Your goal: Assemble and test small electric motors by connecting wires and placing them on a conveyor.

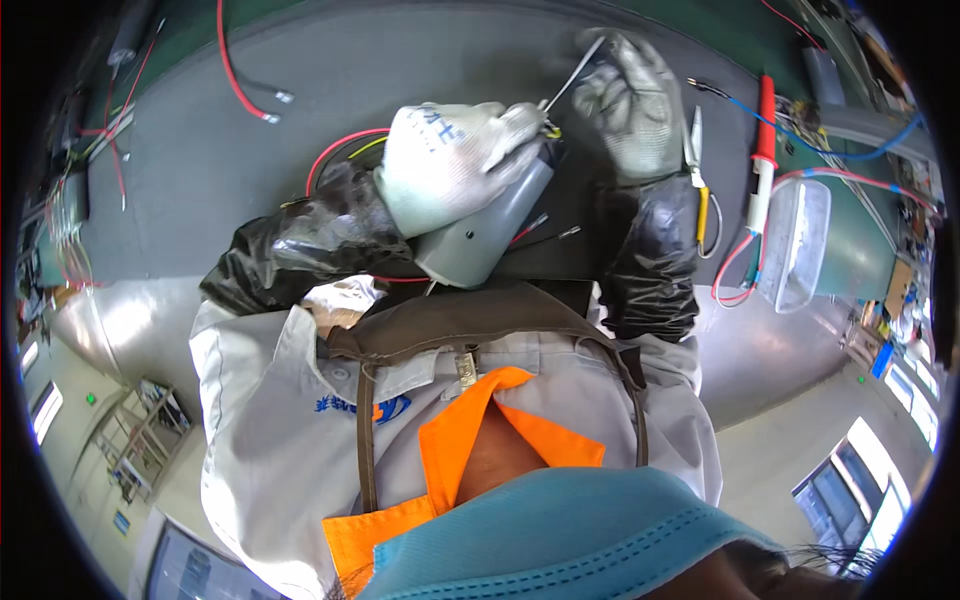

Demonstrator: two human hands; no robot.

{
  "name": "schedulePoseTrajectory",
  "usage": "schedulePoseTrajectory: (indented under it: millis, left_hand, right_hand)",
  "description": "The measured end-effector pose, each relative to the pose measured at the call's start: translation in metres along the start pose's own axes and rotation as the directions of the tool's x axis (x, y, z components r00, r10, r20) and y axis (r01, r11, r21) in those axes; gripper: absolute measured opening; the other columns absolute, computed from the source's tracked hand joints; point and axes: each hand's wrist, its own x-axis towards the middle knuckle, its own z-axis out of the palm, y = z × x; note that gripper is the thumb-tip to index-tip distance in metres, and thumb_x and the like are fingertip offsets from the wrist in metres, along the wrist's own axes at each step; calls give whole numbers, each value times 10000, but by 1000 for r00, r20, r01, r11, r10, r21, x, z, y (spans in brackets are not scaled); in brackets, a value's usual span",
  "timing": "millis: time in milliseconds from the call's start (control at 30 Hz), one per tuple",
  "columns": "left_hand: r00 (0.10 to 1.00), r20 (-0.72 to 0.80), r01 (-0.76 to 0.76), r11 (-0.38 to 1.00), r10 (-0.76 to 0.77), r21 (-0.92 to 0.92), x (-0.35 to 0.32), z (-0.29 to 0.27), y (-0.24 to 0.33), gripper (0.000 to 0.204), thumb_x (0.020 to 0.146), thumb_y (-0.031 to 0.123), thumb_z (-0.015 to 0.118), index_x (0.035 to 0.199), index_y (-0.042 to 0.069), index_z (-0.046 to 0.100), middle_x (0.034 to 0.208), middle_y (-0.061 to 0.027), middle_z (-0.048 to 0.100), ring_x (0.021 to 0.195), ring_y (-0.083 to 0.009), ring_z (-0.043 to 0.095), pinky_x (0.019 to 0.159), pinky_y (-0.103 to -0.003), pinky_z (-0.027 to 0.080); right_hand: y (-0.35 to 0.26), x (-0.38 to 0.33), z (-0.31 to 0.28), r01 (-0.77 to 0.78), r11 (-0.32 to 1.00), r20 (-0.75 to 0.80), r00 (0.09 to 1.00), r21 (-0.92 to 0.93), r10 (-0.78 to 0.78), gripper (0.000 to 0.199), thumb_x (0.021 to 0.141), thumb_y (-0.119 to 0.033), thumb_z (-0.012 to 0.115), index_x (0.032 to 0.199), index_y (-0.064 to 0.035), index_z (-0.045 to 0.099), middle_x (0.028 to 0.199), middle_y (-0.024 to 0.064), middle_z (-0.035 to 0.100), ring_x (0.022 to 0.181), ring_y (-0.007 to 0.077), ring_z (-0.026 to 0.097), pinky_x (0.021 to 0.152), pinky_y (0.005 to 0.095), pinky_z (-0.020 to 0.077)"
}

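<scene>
My left hand (450, 165), in a white glove, lies over a grey cylindrical housing (475, 238). Its thumb and fingers are closed at the upper end of the housing, around the base of a thin white strip (575, 75) that looks like a cable tie. A bit of yellow-green wire (552, 131) shows beside these fingertips. My right hand (635, 110), also gloved, is raised close to the strip's free end. Its fingers are partly curled and apart, with some blur, and no grip on the strip shows. Red and black leads (530, 230) with metal terminals stick out beside the housing.
Yellow-handled snips (697, 165) lie right of my right wrist. Beyond them are a red-and-white corded tool (764, 150), a blue cable (800, 128) and a translucent plastic tray (798, 245). A red lead (232, 75) crosses the dark tabletop (310, 65) at the far left.
</scene>
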Motion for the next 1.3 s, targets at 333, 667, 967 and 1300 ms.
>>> schedulePoseTrajectory:
  millis: [333, 667, 967, 1300]
  left_hand:
    - [751, 305, -645, 750, 586, 149, 21, -19, -33, 335, 742, 209, 641, 1044, 72, 597, 631, -25, 569, 517, -200, 602, 443, -350, 472]
    - [882, 381, -396, 872, 276, 286, 20, -21, 3, 381, 824, 311, 690, 1092, 49, 623, 752, -71, 594, 671, -257, 616, 597, -374, 493]
    - [781, 103, -604, 787, 616, -128, 70, 4, -34, 366, 915, 341, 644, 1037, -2, 675, 927, -149, 639, 861, -315, 626, 771, -398, 506]
    - [806, 592, 591, 39, 9, -806, 66, 4, -62, 372, 1012, 240, 546, 1281, -13, 591, 1167, -62, 653, 988, -127, 626, 822, -295, 531]
  right_hand:
    - [-28, -72, 16, -291, 957, -4, 957, -10, 291, 177, 924, -147, 642, 939, 28, 663, 684, 21, 600, 472, 40, 454, 403, 214, 323]
    - [-33, -29, 22, 8, 980, -10, 1000, -198, -11, 161, 922, -135, 635, 947, 21, 666, 685, 50, 598, 558, 126, 583, 480, 258, 448]
    - [14, -187, -99, -96, -42, -77, 941, -994, -331, 561, 877, -46, 631, 1418, -45, 480, 1324, 269, 529, 1169, 435, 527, 977, 475, 442]
    - [-23, -194, -96, -203, 881, -292, 953, -428, 77, 624, 867, -11, 648, 1450, 9, 427, 1143, 107, 628, 712, 143, 593, 721, 303, 526]
